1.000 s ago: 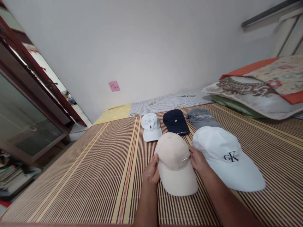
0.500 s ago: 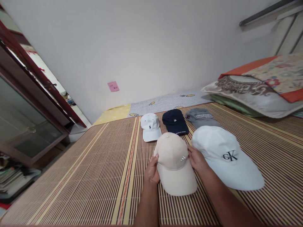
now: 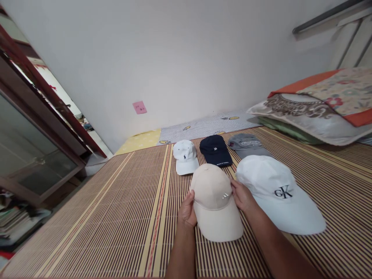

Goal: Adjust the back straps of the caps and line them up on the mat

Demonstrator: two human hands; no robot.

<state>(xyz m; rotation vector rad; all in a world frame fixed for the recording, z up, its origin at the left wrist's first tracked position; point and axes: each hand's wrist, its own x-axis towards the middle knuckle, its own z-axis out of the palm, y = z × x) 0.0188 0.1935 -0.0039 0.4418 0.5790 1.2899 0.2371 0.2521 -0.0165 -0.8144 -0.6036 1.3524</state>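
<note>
A beige cap (image 3: pixel 213 193) with a small metallic logo is held between both hands, its brim toward me. My left hand (image 3: pixel 187 209) grips its left side, thumb on top near the brim. My right hand (image 3: pixel 241 195) holds the right side, fingers partly hidden behind the cap. Just right lies a large white cap (image 3: pixel 279 193) with black letters. Behind, in a row, sit a white cap (image 3: pixel 186 157) with a small dark logo, a navy cap (image 3: pixel 215 150) and a grey cap (image 3: pixel 248 144), partly covered by the large white one.
The caps are on a striped bamboo mat (image 3: pixel 124 209). Pillows (image 3: pixel 314 120) are piled at the right by the wall. A checked cloth (image 3: pixel 200 124) and a yellow cloth (image 3: pixel 138 140) line the far edge. At the left stand a glass-door cabinet (image 3: pixel 37 166) and stacked papers (image 3: pixel 17 219).
</note>
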